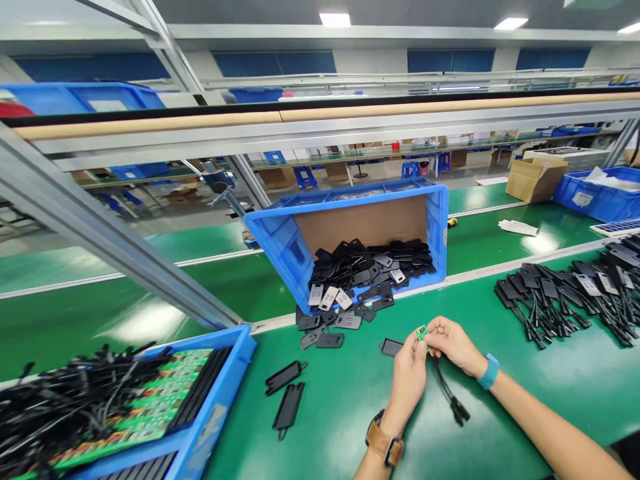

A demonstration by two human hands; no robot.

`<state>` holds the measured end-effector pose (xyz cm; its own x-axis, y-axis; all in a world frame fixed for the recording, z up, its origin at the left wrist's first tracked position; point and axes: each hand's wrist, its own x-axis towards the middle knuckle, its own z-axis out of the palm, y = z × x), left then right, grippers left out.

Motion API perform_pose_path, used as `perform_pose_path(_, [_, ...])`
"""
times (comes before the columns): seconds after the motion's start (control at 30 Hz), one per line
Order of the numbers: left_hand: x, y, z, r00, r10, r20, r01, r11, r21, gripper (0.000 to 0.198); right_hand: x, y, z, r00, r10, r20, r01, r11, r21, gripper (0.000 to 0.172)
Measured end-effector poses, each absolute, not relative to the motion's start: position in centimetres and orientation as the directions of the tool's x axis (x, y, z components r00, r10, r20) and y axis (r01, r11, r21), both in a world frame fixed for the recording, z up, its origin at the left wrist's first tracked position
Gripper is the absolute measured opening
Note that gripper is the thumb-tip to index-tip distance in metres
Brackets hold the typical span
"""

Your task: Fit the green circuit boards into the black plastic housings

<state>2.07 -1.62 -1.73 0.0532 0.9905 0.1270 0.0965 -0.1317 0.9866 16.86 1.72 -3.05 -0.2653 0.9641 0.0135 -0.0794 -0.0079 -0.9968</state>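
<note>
My left hand [409, 379] and my right hand [451, 342] meet over the green table, both pinched on a small green circuit board [421, 331]. A black cable [447, 392] hangs from the board and ends in connectors lying on the table. A black plastic cover [391, 347] lies just left of my left hand. My left wrist wears a brown watch, my right a blue band.
A tipped blue crate [436, 227] spills black covers [345, 303] ahead. A blue bin [220, 407] of green boards and black cables sits front left. Two black covers [286, 393] lie beside it. Several cabled assemblies [565, 297] are piled at right. A metal frame post [100, 233] slants across.
</note>
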Motion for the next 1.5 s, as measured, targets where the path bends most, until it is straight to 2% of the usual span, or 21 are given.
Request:
perform_pose_path(0.07, [2.7, -1.6, -2.3, 0.015, 0.999, 0.044, -0.057, -0.043, 0.997, 0.041, 16.3, 1.4, -3.3, -0.285, 0.956, 0.066, -0.004, 0.068, -0.998, 0.035])
perform_pose_path(0.13, [2.9, -1.5, -2.8, -0.001, 0.997, -0.073, -0.23, 0.071, 0.971, 0.045, 16.4, 1.5, -3.3, -0.303, 0.935, 0.181, 0.176, 0.242, -0.954, 0.029])
perform_pose_path(0.2, [2.7, -1.4, -3.1, 0.039, 0.981, -0.192, -0.356, 0.193, 0.914, 0.051, 17.5, 2.1, -3.0, -0.274, 0.904, 0.328, 0.452, 0.422, -0.786, 0.023])
perform_pose_path(0.23, [2.6, -1.3, -3.3, 0.057, 0.972, -0.228, -0.381, 0.232, 0.895, 0.054, 18.4, 2.7, -2.7, -0.234, 0.891, 0.39, 0.585, 0.45, -0.675, 0.02])
perform_pose_path(0.3, [2.5, -1.0, -3.5, 0.063, 0.967, -0.248, -0.381, 0.253, 0.89, 0.06, 21.1, 4.1, -2.4, -0.098, 0.872, 0.48, 0.777, 0.369, -0.511, 0.017])
perform_pose_path(0.43, [2.4, -0.8, -3.4, 0.076, 0.971, -0.229, -0.373, 0.24, 0.896, 0.062, 28.0, 6.3, -2.6, 0.187, 0.829, 0.526, 0.888, 0.087, -0.452, 0.034])
perform_pose_path(0.5, [2.3, -0.8, -3.1, 0.088, 0.968, -0.234, -0.389, 0.25, 0.887, 0.057, 30.6, 6.7, -3.1, 0.27, 0.807, 0.526, 0.902, -0.021, -0.432, 0.037])
perform_pose_path(0.6, [2.1, -1.0, -2.5, 0.122, 0.965, -0.234, -0.465, 0.264, 0.845, 0.049, 32.7, 6.6, -4.0, 0.317, 0.802, 0.506, 0.906, -0.099, -0.412, 0.035])
perform_pose_path(0.83, [1.8, -0.9, -2.3, 0.26, 0.926, -0.273, -0.612, 0.377, 0.695, 0.046, 32.8, 6.4, -4.0, 0.357, 0.779, 0.515, 0.891, -0.118, -0.439, 0.037])
perform_pose_path(0.93, [1.8, -0.8, -2.5, 0.281, 0.922, -0.267, -0.645, 0.388, 0.658, 0.041, 30.9, 6.2, -3.0, 0.286, 0.79, 0.543, 0.893, -0.014, -0.45, 0.033])
perform_pose_path(1.07, [2.0, -0.8, -2.2, 0.266, 0.941, -0.209, -0.664, 0.336, 0.668, 0.038, 25.2, 4.7, -1.6, 0.08, 0.833, 0.547, 0.855, 0.225, -0.468, 0.026])
perform_pose_path(1.1, [2.1, -0.9, -2.1, 0.262, 0.946, -0.189, -0.66, 0.319, 0.68, 0.038, 23.5, 4.0, -1.3, 0.027, 0.836, 0.548, 0.824, 0.292, -0.486, 0.026])
perform_pose_path(1.17, [2.2, -1.0, -1.8, 0.263, 0.954, -0.143, -0.643, 0.284, 0.712, 0.039, 20.2, 2.5, -0.8, -0.083, 0.835, 0.543, 0.633, 0.465, -0.619, 0.025])
perform_pose_path(1.2, [2.3, -1.1, -1.6, 0.265, 0.957, -0.119, -0.629, 0.265, 0.731, 0.039, 18.8, 1.8, -0.6, -0.119, 0.837, 0.534, 0.562, 0.5, -0.659, 0.024])
perform_pose_path(1.3, [2.4, -1.2, -1.5, 0.247, 0.966, -0.076, -0.585, 0.211, 0.783, 0.039, 16.4, 0.4, -0.7, -0.145, 0.848, 0.509, 0.451, 0.515, -0.729, 0.02])
perform_pose_path(1.5, [2.1, -1.0, -2.4, 0.137, 0.984, -0.116, -0.531, 0.172, 0.83, 0.047, 16.2, 0.1, -1.4, -0.092, 0.864, 0.495, 0.362, 0.492, -0.792, 0.019])
